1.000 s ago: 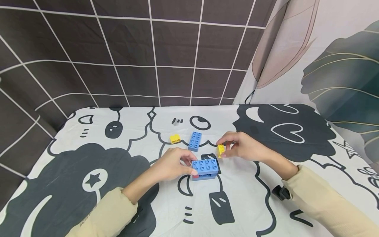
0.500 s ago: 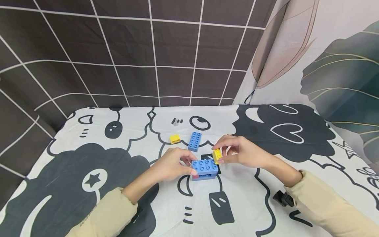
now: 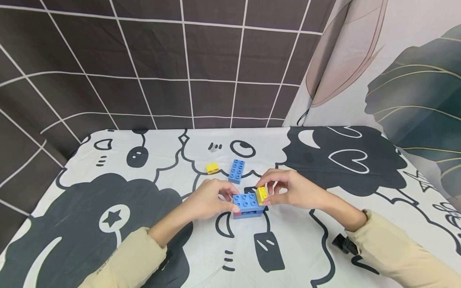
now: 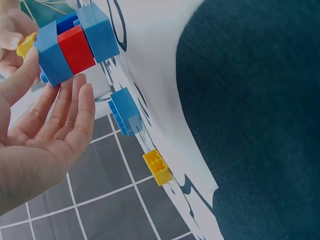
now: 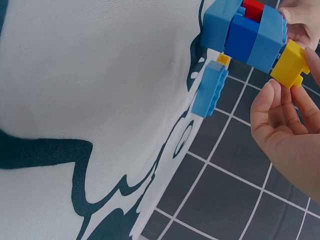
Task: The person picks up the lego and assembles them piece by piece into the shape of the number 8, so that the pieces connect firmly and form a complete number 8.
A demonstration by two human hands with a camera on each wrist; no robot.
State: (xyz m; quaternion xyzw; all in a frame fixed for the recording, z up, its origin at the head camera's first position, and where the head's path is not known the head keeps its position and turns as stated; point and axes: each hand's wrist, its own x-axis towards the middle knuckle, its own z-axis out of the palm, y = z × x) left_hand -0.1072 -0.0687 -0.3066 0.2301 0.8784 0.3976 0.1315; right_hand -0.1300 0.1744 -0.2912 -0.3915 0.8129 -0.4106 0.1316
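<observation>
My left hand [image 3: 212, 200] holds the left end of a small brick stack with thumb and fingers. A light blue brick [image 3: 245, 202] tops the stack. Between it and the light blue bottom brick [image 4: 101, 32] sit a red brick [image 4: 76, 49] and a darker blue brick [image 5: 242, 40]. My right hand [image 3: 295, 189] pinches a yellow brick [image 3: 261, 196] at the right end of the stack's top. In the right wrist view the yellow brick [image 5: 289, 64] meets the top studs at a slight tilt; whether it is pressed fully down I cannot tell.
Behind the stack, a loose blue brick [image 3: 236, 171] lies on the patterned cloth [image 3: 201, 256]. Left of that lies another yellow brick [image 3: 212, 168]. A dark gridded curtain [image 3: 212, 60] hangs at the back, and a leaf-print cloth [image 3: 425, 100] at the right.
My right hand has carried the yellow brick leftward, from beside the stack to the right end of its top. My left hand and the stack have stayed in place.
</observation>
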